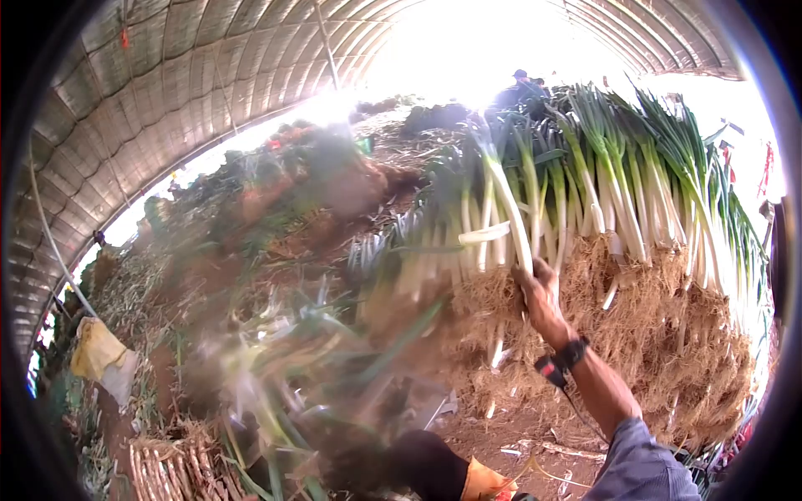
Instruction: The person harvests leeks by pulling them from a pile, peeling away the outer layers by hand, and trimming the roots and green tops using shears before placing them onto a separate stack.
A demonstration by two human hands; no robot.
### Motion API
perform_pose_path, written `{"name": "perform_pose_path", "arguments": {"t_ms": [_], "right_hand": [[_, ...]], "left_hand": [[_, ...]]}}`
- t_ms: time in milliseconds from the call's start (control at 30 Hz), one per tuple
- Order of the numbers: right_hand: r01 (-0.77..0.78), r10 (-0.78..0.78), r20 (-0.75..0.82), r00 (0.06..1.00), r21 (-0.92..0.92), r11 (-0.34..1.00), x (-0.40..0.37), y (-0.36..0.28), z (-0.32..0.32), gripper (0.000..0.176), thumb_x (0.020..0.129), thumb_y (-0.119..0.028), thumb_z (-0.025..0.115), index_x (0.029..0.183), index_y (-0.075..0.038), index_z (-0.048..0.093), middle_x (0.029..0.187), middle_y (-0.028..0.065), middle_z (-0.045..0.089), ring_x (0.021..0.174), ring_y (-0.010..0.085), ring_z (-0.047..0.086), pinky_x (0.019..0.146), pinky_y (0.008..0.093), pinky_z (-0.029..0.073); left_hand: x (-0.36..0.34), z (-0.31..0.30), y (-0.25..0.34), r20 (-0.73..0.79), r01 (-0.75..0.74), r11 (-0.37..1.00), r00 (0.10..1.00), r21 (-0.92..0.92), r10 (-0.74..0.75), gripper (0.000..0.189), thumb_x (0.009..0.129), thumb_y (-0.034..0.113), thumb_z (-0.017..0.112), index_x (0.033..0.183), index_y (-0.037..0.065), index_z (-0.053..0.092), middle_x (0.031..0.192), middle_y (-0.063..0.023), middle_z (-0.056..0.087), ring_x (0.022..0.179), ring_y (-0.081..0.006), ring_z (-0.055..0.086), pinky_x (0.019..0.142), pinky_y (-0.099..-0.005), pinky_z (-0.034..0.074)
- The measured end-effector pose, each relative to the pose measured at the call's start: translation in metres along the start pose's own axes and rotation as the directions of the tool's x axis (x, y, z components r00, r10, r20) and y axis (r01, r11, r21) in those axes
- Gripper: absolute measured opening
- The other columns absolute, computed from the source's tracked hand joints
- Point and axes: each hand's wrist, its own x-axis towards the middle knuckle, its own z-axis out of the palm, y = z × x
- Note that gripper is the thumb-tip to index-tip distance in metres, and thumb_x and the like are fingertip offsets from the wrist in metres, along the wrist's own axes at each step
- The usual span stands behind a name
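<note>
Green onion stalk [511, 219], long and white, is where the work stands. The fingers [530, 280] of the right hand [541, 292] are wrapped tight around its lower end, just above the roots, and the arm reaches up to the face of the stack [643, 217] on the right. The step looks like handling a single stalk at that face. Whether it is going in or coming out cannot be told. Either way, the next move calls for a firm hold on the shank and a straight line along its length, so that neighbouring stalks are not dragged askew.

On that wrist there is one dark wristband [568, 357], and below it one blue sleeve [639, 463].

The left hand cannot be made out. One bunch of leaves [276, 392] is smeared by motion across the near left, and a dark shape with an orange edge [426, 463] lies at the near centre.

There is one stack, roots toward the viewer, with far more stalks than can be counted. One yellow sack [96, 351] lies at the far left. One person [520, 79] stands at the far end of the tunnel.
</note>
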Motion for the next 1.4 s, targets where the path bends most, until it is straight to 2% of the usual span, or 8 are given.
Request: {"name": "perform_pose_path", "arguments": {"t_ms": [433, 733, 833, 967, 1000, 1200, 1300, 1400], "right_hand": [[-0.539, 0.333, 0.633, 0.699, 0.159, 0.827, -0.195, -0.064, 0.119, 0.023, 0.094, -0.013, 0.061, 0.111, 0.002, 0.063, 0.072, 0.0014, 0.060, 0.054, 0.0080, 0.052, 0.043, 0.0223, 0.038], [-0.721, 0.335, 0.830, 0.447, 0.112, 0.684, -0.231, -0.055, 0.127, 0.037, 0.093, -0.030, 0.071, 0.110, 0.001, 0.063, 0.068, 0.0030, 0.060, 0.049, 0.0088, 0.053, 0.040, 0.0235, 0.040], [-0.739, 0.347, 0.814, 0.466, 0.142, 0.659, -0.235, -0.060, 0.118, 0.035, 0.093, -0.031, 0.073, 0.106, 0.000, 0.063, 0.068, 0.0026, 0.060, 0.049, 0.0088, 0.053, 0.039, 0.0231, 0.040], [-0.671, 0.391, 0.694, 0.605, 0.179, 0.720, -0.223, -0.071, 0.096, 0.037, 0.092, -0.029, 0.075, 0.110, 0.001, 0.064, 0.067, 0.0017, 0.057, 0.048, 0.0090, 0.052, 0.037, 0.0228, 0.035], [-0.682, 0.348, 0.702, 0.621, 0.266, 0.681, -0.218, -0.069, 0.092, 0.041, 0.091, -0.030, 0.076, 0.113, 0.002, 0.064, 0.068, 0.0015, 0.058, 0.049, 0.0090, 0.053, 0.038, 0.0225, 0.034], [-0.423, 0.340, 0.357, 0.870, 0.187, 0.887, -0.161, -0.093, 0.045, 0.029, 0.090, -0.017, 0.066, 0.113, 0.000, 0.064, 0.075, -0.0006, 0.060, 0.059, 0.0086, 0.055, 0.051, 0.0240, 0.043], [-0.047, 0.033, 0.191, 0.981, 0.070, 0.996, -0.107, -0.086, 0.030, 0.027, 0.093, -0.021, 0.066, 0.111, 0.000, 0.064, 0.077, 0.0010, 0.063, 0.058, 0.0086, 0.056, 0.051, 0.0245, 0.047], [0.053, -0.038, 0.092, 0.995, -0.173, 0.983, -0.020, -0.064, 0.009, 0.036, 0.092, -0.027, 0.069, 0.113, 0.002, 0.063, 0.081, 0.0052, 0.066, 0.059, 0.0130, 0.059, 0.054, 0.0258, 0.052]], "left_hand": [[0.099, 0.135, 0.145, 0.256, -0.063, 0.865, 0.942, -0.498, 0.216, 0.084, 0.088, 0.012, 0.079, 0.157, 0.003, 0.032, 0.156, -0.0196, 0.042, 0.123, -0.0235, 0.060, 0.096, -0.0342, 0.056], [0.113, 0.172, 0.070, 0.060, -0.112, 0.646, 0.969, -0.755, 0.239, 0.020, 0.099, 0.014, 0.064, 0.115, 0.002, 0.066, 0.092, -0.0028, 0.065, 0.073, -0.0117, 0.062, 0.069, -0.0261, 0.052], [0.118, 0.130, 0.078, -0.119, 0.190, 0.846, 0.951, -0.498, -0.284, 0.019, 0.099, 0.021, 0.064, 0.098, 0.002, 0.070, 0.068, 0.0000, 0.060, 0.053, -0.0100, 0.056, 0.048, -0.0245, 0.047], [0.123, 0.103, 0.021, -0.192, 0.066, 0.713, 0.942, -0.698, -0.276, 0.019, 0.098, 0.018, 0.064, 0.104, 0.000, 0.069, 0.081, -0.0061, 0.065, 0.068, -0.0177, 0.063, 0.059, -0.0321, 0.054], [0.117, 0.088, -0.001, -0.374, -0.181, 0.983, 0.914, -0.037, 0.155, 0.023, 0.099, 0.019, 0.062, 0.106, -0.001, 0.068, 0.087, -0.0084, 0.065, 0.078, -0.0211, 0.064, 0.070, -0.0362, 0.053], [0.106, 0.050, -0.022, -0.312, 0.072, 0.771, 0.887, -0.633, -0.340, 0.023, 0.092, 0.018, 0.061, 0.106, 0.004, 0.071, 0.108, -0.0162, 0.068, 0.097, -0.0297, 0.066, 0.081, -0.0447, 0.053], [0.108, 0.014, -0.155, -0.306, 0.116, 0.970, 0.951, 0.215, -0.045, 0.053, 0.107, 0.040, 0.046, 0.148, 0.006, 0.050, 0.146, -0.0178, 0.053, 0.131, -0.0340, 0.053, 0.106, -0.0505, 0.044], [0.110, -0.009, -0.180, -0.230, 0.087, 0.996, 0.970, 0.016, -0.081, 0.065, 0.108, 0.049, 0.038, 0.160, 0.011, 0.031, 0.162, -0.0149, 0.033, 0.147, -0.0311, 0.034, 0.119, -0.0509, 0.028]]}}
